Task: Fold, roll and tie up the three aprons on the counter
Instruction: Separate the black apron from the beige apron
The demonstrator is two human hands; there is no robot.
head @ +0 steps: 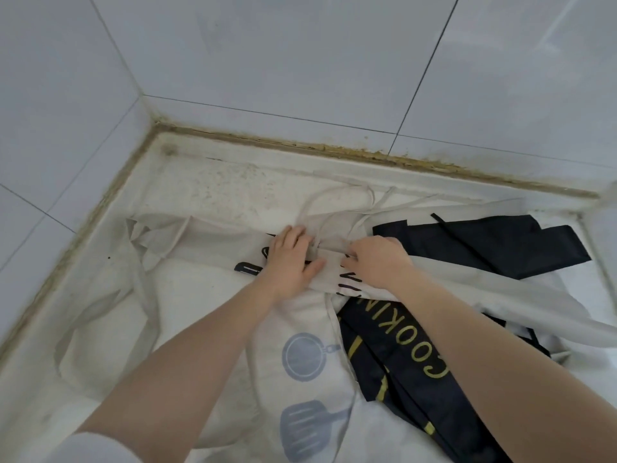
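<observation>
A person bends over a white counter set into a tiled corner, working on a heap of three aprons. At the counter's left edge a long beige apron tie trails in a loose loop toward the near edge. Beside it lies the beige apron, its folded band running left to right across the middle of the counter, parallel to the back edge, black lettering showing on its face. The left hand rests on that band, fingers fairly straight and pressing the cloth down, thumb spread toward the centre. Just beside it, the right hand has its fingers curled into the same band, apparently pinching a fold. Beneath the forearms a white apron printed with blue pans and spatulas spreads toward the near edge. To its right a black apron with gold "COOKING" lettering lies crumpled, its long axis running diagonally from the near edge toward the back-right corner.

The cloth looks thin, light and limp, likely to slip out of its fold unless held flat; the folded band's two ends seem the surest places to grip before rolling.
</observation>
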